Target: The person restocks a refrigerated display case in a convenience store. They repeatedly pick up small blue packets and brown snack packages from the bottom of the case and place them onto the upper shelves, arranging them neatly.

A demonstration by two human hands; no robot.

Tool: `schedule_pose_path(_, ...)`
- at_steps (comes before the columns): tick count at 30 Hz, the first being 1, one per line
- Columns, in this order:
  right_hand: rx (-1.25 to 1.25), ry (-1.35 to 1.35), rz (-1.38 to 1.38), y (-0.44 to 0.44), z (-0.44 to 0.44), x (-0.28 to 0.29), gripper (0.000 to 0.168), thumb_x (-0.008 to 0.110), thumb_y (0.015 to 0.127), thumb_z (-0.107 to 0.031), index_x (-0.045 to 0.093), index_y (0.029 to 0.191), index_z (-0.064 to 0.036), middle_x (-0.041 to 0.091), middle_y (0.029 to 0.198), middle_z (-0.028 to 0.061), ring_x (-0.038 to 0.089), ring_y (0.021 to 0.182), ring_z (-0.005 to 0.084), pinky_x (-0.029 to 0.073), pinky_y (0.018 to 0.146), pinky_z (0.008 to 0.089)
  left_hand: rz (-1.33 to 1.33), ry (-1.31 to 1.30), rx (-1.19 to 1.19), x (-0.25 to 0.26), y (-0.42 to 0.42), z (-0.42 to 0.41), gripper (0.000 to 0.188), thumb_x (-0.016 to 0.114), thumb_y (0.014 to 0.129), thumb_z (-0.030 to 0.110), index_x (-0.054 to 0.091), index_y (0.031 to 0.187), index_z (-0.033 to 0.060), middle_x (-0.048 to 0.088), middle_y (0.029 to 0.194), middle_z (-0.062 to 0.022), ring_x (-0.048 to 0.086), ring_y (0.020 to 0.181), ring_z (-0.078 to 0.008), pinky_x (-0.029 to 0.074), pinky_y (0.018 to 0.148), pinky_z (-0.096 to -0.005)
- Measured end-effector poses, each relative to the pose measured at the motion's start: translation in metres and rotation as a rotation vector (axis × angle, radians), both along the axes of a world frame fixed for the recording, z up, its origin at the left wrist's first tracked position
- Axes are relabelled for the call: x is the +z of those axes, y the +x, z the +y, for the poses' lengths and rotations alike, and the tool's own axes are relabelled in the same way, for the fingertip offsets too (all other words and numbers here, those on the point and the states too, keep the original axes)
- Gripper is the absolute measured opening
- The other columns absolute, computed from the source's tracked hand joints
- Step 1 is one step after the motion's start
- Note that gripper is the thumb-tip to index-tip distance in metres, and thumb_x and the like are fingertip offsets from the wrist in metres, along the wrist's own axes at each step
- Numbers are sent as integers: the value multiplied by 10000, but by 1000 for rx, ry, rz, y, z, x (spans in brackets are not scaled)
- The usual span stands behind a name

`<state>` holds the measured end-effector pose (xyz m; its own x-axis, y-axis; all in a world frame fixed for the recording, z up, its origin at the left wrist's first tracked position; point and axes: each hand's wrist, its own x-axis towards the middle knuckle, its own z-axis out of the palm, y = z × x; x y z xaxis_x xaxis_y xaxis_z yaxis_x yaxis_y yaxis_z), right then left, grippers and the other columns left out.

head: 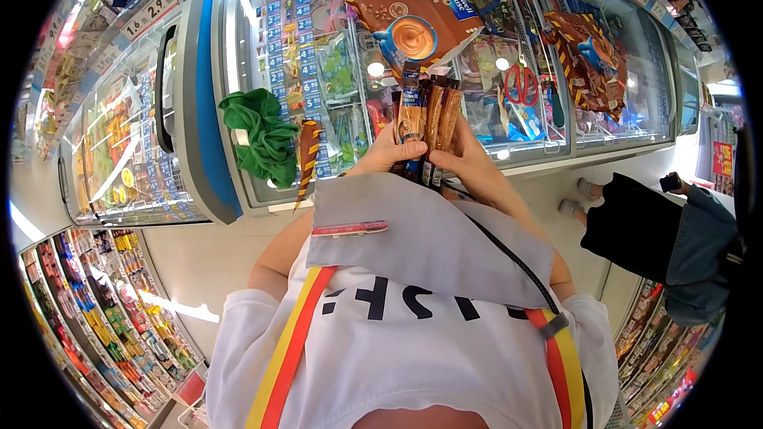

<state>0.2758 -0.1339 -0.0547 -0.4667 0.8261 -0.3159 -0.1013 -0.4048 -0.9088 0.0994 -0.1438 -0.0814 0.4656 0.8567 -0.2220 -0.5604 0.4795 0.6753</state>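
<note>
Both my hands hold a bunch of Maxwell House coffee stick packets [440, 113] upright in front of my apron. My left hand [390, 152] grips the left side, its thumb over a lighter packet, and my right hand [468, 152] wraps the right side. Just beyond them a large brown Maxwell House coffee bag [417, 18] lies on the glass freezer top. A second brown coffee bag [589, 59] lies farther right. Between the bags and my right hand are red-handled scissors [521, 84], their points away from me. A torn-off strip of brown packaging [307, 158] hangs at the freezer's near edge.
A crumpled green cloth [259, 134] lies at the left on the freezer's rim. A dark green-handled tool [557, 107] is right of the scissors. Another person [644, 232] stands at the right with a dark device. Stocked shelves [101, 316] stand behind on the left.
</note>
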Motion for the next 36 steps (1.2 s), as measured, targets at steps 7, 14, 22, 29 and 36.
schedule_pose_path(7, 264, -217, 57, -3, 55, 10, 570, 723, 750, -278, 479, 1195, -21, 593, 961, 64, 572, 769, 113, 472, 621, 242, -113, 20, -110, -4, 1, 1, 564, 702, 766, 146, 435, 1242, 6, 591, 1083, -102, 603, 954, -210, 491, 824, -340)
schedule_pose_path(14, 138, 85, 69, -17, 78, 26, 574, 622, 819, -361, 463, 1266, -38, 603, 1032, 69, 576, 954, 171, 464, 792, 310, -98, -101, -164, -3, -6, -3, 513, 644, 755, 82, 438, 1220, 16, 593, 977, -116, 622, 863, -237, 516, 740, -349)
schedule_pose_path(22, 684, 358, -263, -12, 110, 41, 697, 333, 898, -607, 452, 1306, -56, 533, 1234, 106, 481, 1172, 204, 332, 996, 335, -210, -244, -195, 32, -4, -10, 608, 619, 746, 93, 348, 1284, 7, 533, 1123, -157, 612, 900, -252, 521, 776, -370)
schedule_pose_path(29, 169, 13, 335, 4, 99, 13, 939, 518, 761, -673, 294, 1369, 7, 464, 1296, 163, 456, 1202, 259, 340, 1014, 404, 50, 38, -101, 13, -4, 10, 507, 677, 692, 82, 481, 1151, -10, 588, 843, -92, 598, 732, -189, 491, 665, -301)
schedule_pose_path(36, 387, -50, 376, -19, 106, 57, 849, 748, 608, 6, 339, 1348, -76, 530, 1206, 141, 566, 1054, 222, 484, 868, 350, 65, 108, -236, 44, 1, 62, 329, 700, 698, -3, 545, 984, 51, 577, 795, -50, 584, 716, -162, 482, 634, -287)
